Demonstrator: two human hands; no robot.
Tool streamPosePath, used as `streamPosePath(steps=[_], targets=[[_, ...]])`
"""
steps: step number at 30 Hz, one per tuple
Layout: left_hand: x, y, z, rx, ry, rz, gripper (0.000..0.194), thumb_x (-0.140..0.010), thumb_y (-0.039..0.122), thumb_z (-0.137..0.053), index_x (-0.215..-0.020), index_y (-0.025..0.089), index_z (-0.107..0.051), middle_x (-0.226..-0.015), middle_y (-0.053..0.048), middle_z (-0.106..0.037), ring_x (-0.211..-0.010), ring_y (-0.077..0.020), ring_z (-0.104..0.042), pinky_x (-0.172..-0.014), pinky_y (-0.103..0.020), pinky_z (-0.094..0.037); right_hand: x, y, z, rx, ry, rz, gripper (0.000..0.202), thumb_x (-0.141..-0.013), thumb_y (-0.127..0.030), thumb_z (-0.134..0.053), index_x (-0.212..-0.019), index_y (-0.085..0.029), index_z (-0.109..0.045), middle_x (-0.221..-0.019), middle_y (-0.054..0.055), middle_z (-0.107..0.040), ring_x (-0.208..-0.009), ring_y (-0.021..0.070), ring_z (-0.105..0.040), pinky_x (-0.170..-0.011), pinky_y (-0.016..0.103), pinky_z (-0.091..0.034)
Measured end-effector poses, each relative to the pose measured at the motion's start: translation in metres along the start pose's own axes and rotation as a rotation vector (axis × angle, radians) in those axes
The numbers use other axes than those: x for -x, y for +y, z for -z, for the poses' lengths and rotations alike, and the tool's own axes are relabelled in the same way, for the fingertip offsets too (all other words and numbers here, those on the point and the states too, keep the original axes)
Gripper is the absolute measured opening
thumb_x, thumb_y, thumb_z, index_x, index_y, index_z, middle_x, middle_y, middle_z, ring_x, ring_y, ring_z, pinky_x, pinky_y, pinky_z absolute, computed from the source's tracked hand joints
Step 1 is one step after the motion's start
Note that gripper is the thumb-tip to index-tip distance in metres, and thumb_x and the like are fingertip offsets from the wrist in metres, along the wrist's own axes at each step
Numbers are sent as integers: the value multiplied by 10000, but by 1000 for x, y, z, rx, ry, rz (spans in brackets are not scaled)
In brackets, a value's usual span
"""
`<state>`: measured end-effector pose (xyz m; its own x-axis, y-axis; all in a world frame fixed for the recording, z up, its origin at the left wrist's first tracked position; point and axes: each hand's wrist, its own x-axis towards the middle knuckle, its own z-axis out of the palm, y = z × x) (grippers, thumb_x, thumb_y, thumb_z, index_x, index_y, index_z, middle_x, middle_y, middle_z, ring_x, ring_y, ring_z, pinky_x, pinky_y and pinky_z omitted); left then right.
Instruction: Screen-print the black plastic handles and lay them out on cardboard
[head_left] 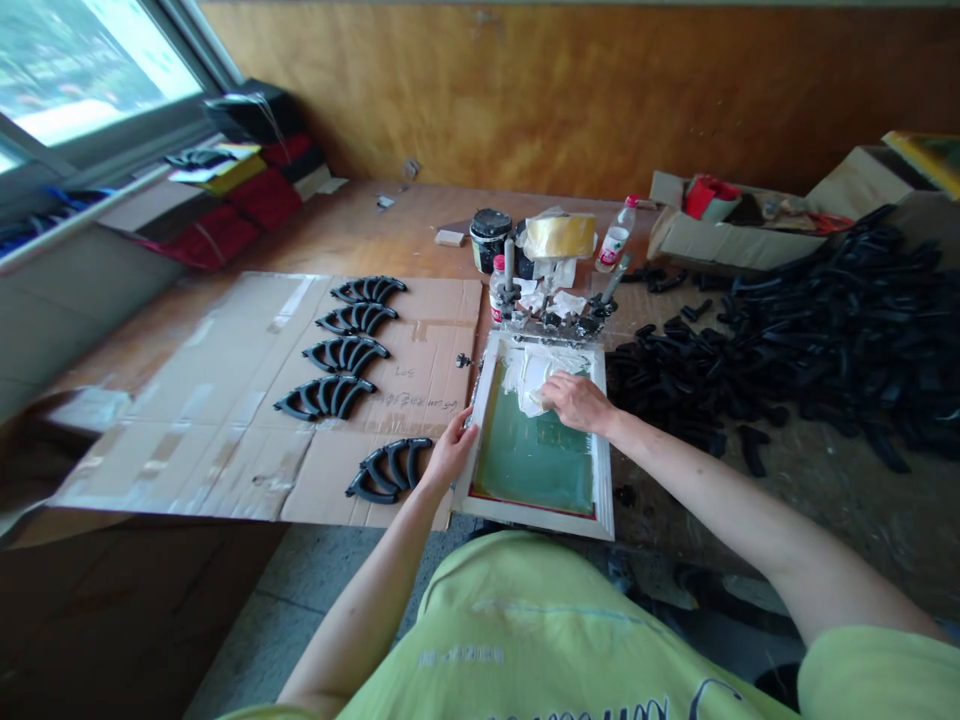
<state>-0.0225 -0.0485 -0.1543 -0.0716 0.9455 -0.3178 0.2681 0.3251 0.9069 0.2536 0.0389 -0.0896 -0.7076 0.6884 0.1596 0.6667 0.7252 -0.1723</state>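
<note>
A framed green screen [536, 465] lies flat in front of me, with white paste [555, 362] smeared over its far part. My right hand [576, 402] is closed over the screen, fingers bent round a pale, flat piece [531, 388] at the edge of the paste. On the frame's left side rests my left hand [453, 448], its fingers round the wooden edge. Metal clamps [559, 325] hold the frame's far end. To the left, fanned groups of black curved pieces [330, 397] lie on flat cardboard [247, 400].
A large heap of black pieces [825, 340] covers the right side. Behind the clamps stand a black tub [491, 238], a roll of yellow tape [561, 238] and a plastic bottle [616, 236]. An open carton [731, 240] sits at the back right, red boxes [262, 195] at the back left.
</note>
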Motion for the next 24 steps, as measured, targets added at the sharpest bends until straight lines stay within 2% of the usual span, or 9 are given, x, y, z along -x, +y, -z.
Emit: streamPosePath(steps=[2, 5, 8, 10, 14, 17, 19, 21, 24], targets=[[1, 0, -1, 14, 8, -3, 629, -817, 531, -571, -1367, 231, -515, -909, -46, -692, -783, -185, -625, -694, -274, -484, 6, 2, 7, -39, -30, 76, 192, -778, -39, -492, -826, -166, -628, -844, 75, -645, -860, 215, -559, -732, 296, -395], [2, 3, -1, 24, 27, -11, 621, -808, 524, -584, -1347, 220, -536, -881, -48, -692, -757, -184, -624, -667, -270, -483, -2, 8, 11, -83, -36, 27, 109, -800, -109, -551, -777, -190, -621, -801, 45, -634, -813, 200, -557, -695, 282, -384], [3, 8, 0, 21, 22, 9, 621, -805, 524, -585, -1342, 216, -532, -838, -43, -689, -709, -177, -619, -616, -259, -471, -7, 4, 1, -61, 83, -67, 137, -809, -86, -532, -813, -177, -635, -844, 69, -631, -860, 218, -546, -725, 300, -398], [4, 11, 1, 37, 13, 24, 636, -799, 522, -590, -1350, 213, -515, -812, -38, -687, -677, -172, -618, -583, -251, -459, 1, -4, -10, -40, 140, -38, 205, -805, -42, -488, -860, -159, -647, -880, 93, -626, -913, 234, -533, -777, 323, -413], [7, 17, 0, 72, -5, 47, 653, -789, 523, -595, -1353, 206, -505, -792, -35, -690, -643, -167, -620, -552, -243, -451, 17, -10, -13, -90, 114, 53, 207, -829, -75, -504, -928, -163, -663, -895, 84, -637, -917, 228, -549, -812, 329, -435], [10, 26, 2, 95, -13, 67, 682, -773, 531, -617, -1363, 209, -496, -807, -40, -701, -642, -171, -626, -545, -243, -454, -4, 3, 3, -131, 143, -75, 229, -857, -204, -590, -1077, -201, -652, -979, 63, -665, -902, 222, -586, -787, 316, -446], [14, 38, 7, 130, -34, 71, 721, -759, 537, -641, -1388, 228, -470, -820, -36, -706, -641, -172, -630, -543, -244, -459, -28, 17, 16, -125, 172, -221, 433, -830, -272, -659, -1255, -256, -581, -1044, 50, -668, -898, 226, -605, -775, 316, -451], [19, 55, 15, 179, -71, 61, 732, -759, 556, -643, -1399, 253, -458, -834, -23, -707, -629, -163, -622, -539, -243, -460, -49, 35, 29, -93, 191, -339, 600, -794, -298, -707, -1358, -296, -505, -1044, 46, -669, -875, 229, -616, -772, 320, -453], [24, 90, 26, 209, -76, -2, 623, -781, 609, -595, -1280, 236, -585, -865, -13, -697, -630, -145, -603, -532, -230, -447, -49, 68, 46, -62, 316, -461, 597, -812, -351, -684, -1372, -263, -495, -1041, 64, -668, -875, 237, -615, -807, 347, -452]])
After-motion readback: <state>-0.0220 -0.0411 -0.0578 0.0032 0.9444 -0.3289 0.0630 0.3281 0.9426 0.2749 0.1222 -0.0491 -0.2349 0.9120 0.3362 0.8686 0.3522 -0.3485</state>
